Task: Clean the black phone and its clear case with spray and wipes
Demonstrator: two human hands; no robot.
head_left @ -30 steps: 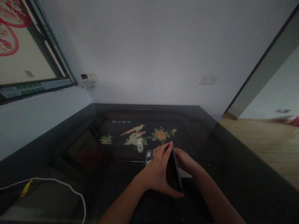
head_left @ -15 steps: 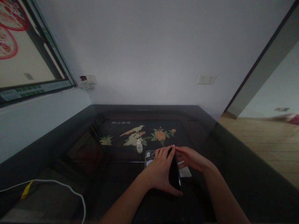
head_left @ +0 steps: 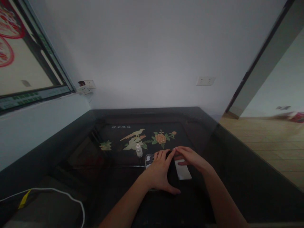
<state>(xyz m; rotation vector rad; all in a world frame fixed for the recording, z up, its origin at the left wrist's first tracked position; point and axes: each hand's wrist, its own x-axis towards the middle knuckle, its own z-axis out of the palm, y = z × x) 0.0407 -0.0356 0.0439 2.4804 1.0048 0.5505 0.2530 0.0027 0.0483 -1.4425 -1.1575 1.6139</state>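
My left hand [head_left: 159, 172] spans a black phone [head_left: 173, 174], thumb at its near end and fingers over its far end. At the phone's far right corner, the bent fingers of my right hand [head_left: 191, 158] rest against the edge, close to my left fingertips. Partly hidden under my left hand is a clear phone case [head_left: 148, 159] with white patches. A white sheet [head_left: 183, 171], paper or cloth, lies under and beside my right hand. Just beyond the case stands a small clear bottle [head_left: 139, 151] with a white cap.
The dark glossy table [head_left: 114, 186] bears a printed bird and a flower [head_left: 161, 138]. A white cable [head_left: 59, 191] with a yellow tag [head_left: 24, 199] curves across the near left. Behind the table rises a wall with sockets [head_left: 205, 81]; a window [head_left: 28, 53] is at left.
The phone has tipped from a raised slant to lie flatter, and my left hand has come down slightly with it. More of the white sheet shows. The whole view has shifted a little.
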